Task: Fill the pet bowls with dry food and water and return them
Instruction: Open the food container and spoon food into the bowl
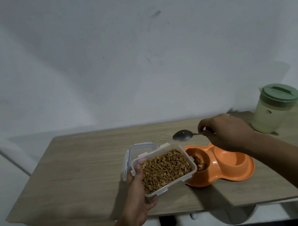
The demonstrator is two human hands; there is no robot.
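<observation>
A: What lies left of the orange plastic double pet bowl [230,166] on the wooden bench [75,173]?

B: The left hand [137,191], fingers curled under a clear rectangular plastic tub of brown dry kibble [165,170], held tilted at the bowl's left rim.

A: And the bowl?

B: Left well holds some kibble; right well looks bare.

A: Beyond it?

B: The right hand [223,132] pinches a metal spoon [184,135] above the bowl. A pale jug with a green lid [274,107] stands right of the bowl.
</observation>
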